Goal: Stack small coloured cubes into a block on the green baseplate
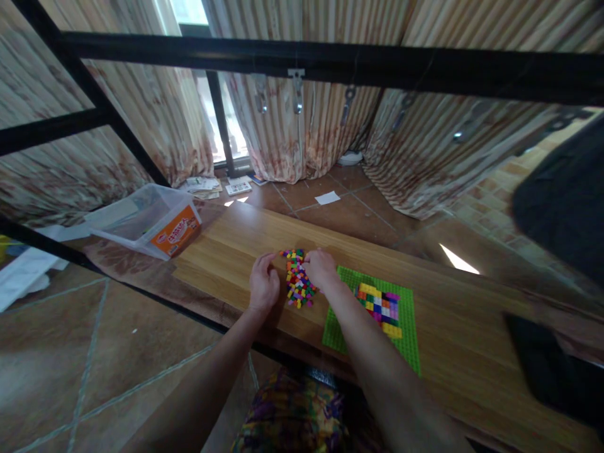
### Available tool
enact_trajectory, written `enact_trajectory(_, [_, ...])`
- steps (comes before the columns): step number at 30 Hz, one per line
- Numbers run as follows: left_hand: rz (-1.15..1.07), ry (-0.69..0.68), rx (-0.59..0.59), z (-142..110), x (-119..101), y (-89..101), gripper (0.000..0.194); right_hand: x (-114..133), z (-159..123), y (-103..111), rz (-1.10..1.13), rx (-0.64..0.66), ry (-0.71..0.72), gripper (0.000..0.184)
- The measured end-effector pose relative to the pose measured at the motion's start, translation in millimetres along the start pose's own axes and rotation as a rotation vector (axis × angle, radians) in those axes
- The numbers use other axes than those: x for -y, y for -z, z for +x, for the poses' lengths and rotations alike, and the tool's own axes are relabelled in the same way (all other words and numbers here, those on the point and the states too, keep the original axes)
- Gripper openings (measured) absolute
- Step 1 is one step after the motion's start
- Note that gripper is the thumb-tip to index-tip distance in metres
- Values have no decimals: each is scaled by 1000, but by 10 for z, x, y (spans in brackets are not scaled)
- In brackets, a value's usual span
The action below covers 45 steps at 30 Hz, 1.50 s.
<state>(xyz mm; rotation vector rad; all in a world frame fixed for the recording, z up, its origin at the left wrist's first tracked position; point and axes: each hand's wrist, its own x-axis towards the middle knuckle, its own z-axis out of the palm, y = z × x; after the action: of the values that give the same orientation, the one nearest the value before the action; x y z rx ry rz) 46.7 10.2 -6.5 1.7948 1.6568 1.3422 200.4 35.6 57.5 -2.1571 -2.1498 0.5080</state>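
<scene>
A heap of small coloured bricks (297, 283) lies on the wooden tabletop (226, 258). My left hand (263, 282) rests at the heap's left side with its fingers curled inward toward the bricks. At the heap's upper right, my right hand (321, 267) has its fingers bent down onto the bricks. What either hand holds is hidden. To the right lies a green baseplate (406, 321) with a block of coloured bricks (381, 306) built on it, partly behind my right forearm.
A clear plastic tub (148, 220) with an orange label stands at the table's far left. A black metal frame (302, 60) crosses overhead. Dark objects (561, 207) sit at the right. Papers (207, 185) lie on the tiled floor by the curtains.
</scene>
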Motion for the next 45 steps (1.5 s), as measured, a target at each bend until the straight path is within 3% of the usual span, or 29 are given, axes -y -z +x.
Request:
enact_trajectory(9, [18,-24,-11,10,-6,11,39,-6,-28,-3,47,-2,8,25])
enact_trajectory(19, [25,-1,-17,-6,-18,-10,39,-290,-75,96,72,3,60,28])
enact_trajectory(34, [35,-7,-24,0,22,-22,39,-68,-76,38,46,57,49,20])
enact_trajectory(41, [36,-8,-19,2,16,-13,39,-34,-134,8,98,-14,37,19])
enact_trajectory(45, [31,-8,-14,0,9,-8,38,-42,-213,138,172,-86,50,18])
